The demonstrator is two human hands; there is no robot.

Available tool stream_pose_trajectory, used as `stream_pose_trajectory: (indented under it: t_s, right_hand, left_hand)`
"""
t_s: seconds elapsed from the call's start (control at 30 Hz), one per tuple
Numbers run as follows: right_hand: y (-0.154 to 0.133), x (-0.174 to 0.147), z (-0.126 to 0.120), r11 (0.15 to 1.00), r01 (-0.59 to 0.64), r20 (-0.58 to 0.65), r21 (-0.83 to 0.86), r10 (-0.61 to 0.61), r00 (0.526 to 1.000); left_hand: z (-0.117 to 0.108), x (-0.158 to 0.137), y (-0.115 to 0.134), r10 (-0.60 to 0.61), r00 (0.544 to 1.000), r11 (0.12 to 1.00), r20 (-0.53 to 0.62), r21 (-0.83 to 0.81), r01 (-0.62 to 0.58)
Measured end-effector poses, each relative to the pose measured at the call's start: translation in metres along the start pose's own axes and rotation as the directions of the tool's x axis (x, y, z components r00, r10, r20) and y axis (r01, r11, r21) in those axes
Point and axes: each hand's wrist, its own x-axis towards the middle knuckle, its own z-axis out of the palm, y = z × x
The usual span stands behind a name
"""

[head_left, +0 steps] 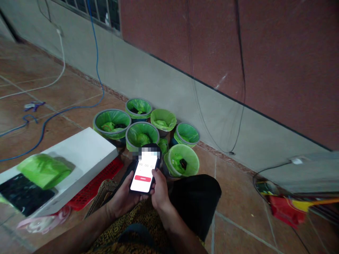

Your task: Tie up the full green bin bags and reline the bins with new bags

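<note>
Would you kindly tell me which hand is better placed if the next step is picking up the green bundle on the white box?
Probably the left hand: the green bundle lies to that side. Both hands hold the phone; the right hand could keep it.

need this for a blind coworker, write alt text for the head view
Two bare hands hold a smartphone with a lit timer screen. Beyond it, trash bins with green plastic liners stand on a tiled floor near a wall; at left, a green plastic bag lies atop a white box.
</note>
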Motion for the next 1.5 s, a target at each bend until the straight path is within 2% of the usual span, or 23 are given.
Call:
stream_pose_trajectory:
  t_s: [0.23,0.63,1.17,1.5]
  right_hand:
    - [0.001,0.001,-0.001,1.0,-0.002,-0.011,0.007,0.002,1.0]
    - [-0.002,-0.002,0.0,0.999,0.035,0.06,0.022,-0.036,0.998]
    - [-0.005,-0.004,0.003,1.0,0.009,0.025,-0.005,-0.009,1.0]
    - [-0.006,-0.003,0.003,1.0,0.015,0.047,-0.022,-0.014,0.999]
  left_hand:
    - [0.001,0.0,0.001,-0.004,1.0,1.0,0.029,-0.023,0.005]
    - [0.007,-0.001,0.002,0.011,0.999,1.0,-0.032,0.004,-0.011]
    - [0.015,-0.003,0.002,0.017,0.998,0.999,-0.068,0.04,-0.014]
    - [0.012,-0.002,0.003,-0.007,0.994,1.0,-0.105,0.007,0.008]
